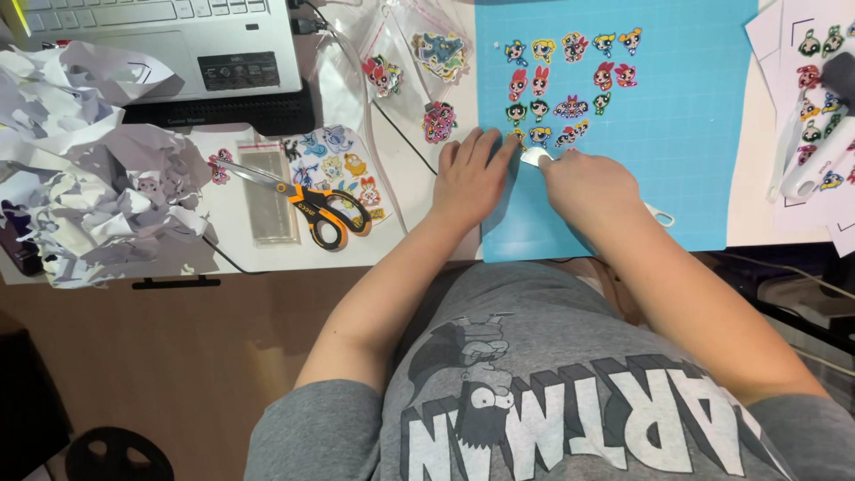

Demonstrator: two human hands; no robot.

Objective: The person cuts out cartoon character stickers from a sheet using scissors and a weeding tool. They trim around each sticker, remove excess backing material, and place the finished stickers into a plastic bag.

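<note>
Both hands low on the blue cutting mat [677,178], at its near left corner, meeting over a small white sticker scrap [534,157]. Left hand [470,178] flat and spread, palm down, fingertips pressing the mat edge just beside the scrap, grasping nothing. Right hand [588,183] curled over a white-handled tool [659,215], only the looped tail end showing behind the knuckles; long axis running from lower right toward upper left, working end pointed at the scrap and hidden under the fingers, so kind of tool not clear. Above the hands, rows of small cut-out cartoon stickers [570,80] in pink, blue, green and yellow laid out on the mat. Left of the mat on the white desk [410,223], clear zip bags [419,62] holding more colourful stickers, with red seal strips along the top. Further left, a round sheet of pastel creature stickers [334,165] under orange-and-black scissors [312,200], blades pointing up-left. Beside them a narrow clear rectangular packet [267,191]. Far left, a heap of crumpled white paper [98,169]. Top left, a silver laptop [178,44]. Far right, white printed sticker sheets [819,98], partly cut off.
</note>
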